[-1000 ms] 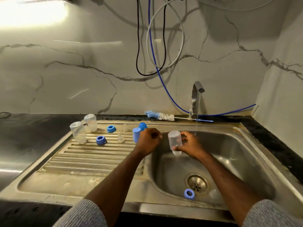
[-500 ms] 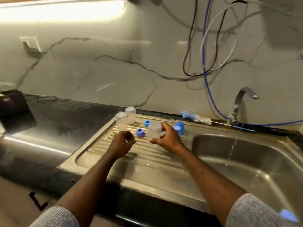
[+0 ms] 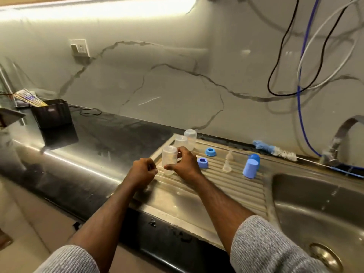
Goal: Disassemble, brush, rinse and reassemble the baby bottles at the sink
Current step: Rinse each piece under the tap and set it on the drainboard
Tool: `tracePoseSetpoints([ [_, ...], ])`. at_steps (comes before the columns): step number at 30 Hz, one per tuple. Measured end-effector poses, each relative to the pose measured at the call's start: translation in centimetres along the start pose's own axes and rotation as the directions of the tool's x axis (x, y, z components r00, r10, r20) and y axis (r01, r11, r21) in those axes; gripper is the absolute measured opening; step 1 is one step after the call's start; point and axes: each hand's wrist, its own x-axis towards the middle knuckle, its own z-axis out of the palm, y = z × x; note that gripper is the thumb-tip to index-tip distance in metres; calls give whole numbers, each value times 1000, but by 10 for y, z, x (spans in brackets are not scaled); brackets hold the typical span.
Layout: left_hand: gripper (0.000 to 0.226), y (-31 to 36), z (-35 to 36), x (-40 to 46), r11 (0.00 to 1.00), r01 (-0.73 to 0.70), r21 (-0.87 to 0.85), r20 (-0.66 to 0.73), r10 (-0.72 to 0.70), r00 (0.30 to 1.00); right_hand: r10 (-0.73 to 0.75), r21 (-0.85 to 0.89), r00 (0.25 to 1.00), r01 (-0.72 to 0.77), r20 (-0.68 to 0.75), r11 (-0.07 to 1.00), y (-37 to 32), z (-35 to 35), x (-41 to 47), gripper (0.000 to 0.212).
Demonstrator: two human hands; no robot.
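My right hand [image 3: 184,163] pinches a clear bottle body [image 3: 169,159] that stands upside down on the ribbed steel drainboard [image 3: 220,186]. My left hand [image 3: 142,171] is a loose fist just left of it, holding nothing I can see. Two more clear bottle bodies [image 3: 180,141] [image 3: 190,139] stand inverted behind. On the ribs lie two blue collar rings [image 3: 202,162] [image 3: 210,152], two clear teats [image 3: 227,167] [image 3: 229,155] and two blue caps [image 3: 250,170] [image 3: 254,157]. The blue and white bottle brush [image 3: 274,150] lies along the back ledge.
The sink basin [image 3: 315,209] with its drain [image 3: 326,257] is at the right, under the steel tap [image 3: 342,134]. Cables hang on the marble wall [image 3: 307,56]. A black box [image 3: 51,113] stands on the dark counter [image 3: 94,146] at the left.
My right hand carried the clear bottle body from the basin leftward to the drainboard and set it down inverted. My left hand moved left alongside. My view swung left.
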Motion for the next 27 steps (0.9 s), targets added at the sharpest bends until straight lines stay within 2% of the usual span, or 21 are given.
tracePoseSetpoints([
  [10, 6, 9, 4, 5, 1000, -13, -11, 9, 13, 1000, -6, -45, 1000, 7, 22, 999, 3, 5, 1, 72],
  [18, 8, 17, 5, -2, 1000, -14, -11, 8, 14, 1000, 44, -92, 998, -39, 47, 995, 2, -11, -4, 76],
  [20, 10, 23, 9, -6, 1000, -23, -4, 23, 23, 999, 54, -89, 998, -51, 28, 995, 4, -20, -8, 72],
  [23, 11, 39, 19, -16, 999, -42, 19, 86, 40, 995, 48, -90, 999, -50, -26, 995, 14, -38, -14, 54],
  [27, 20, 70, 42, -25, 993, -119, 14, 136, 116, 984, 22, -104, 997, -30, -73, 994, 37, -72, -30, 36],
])
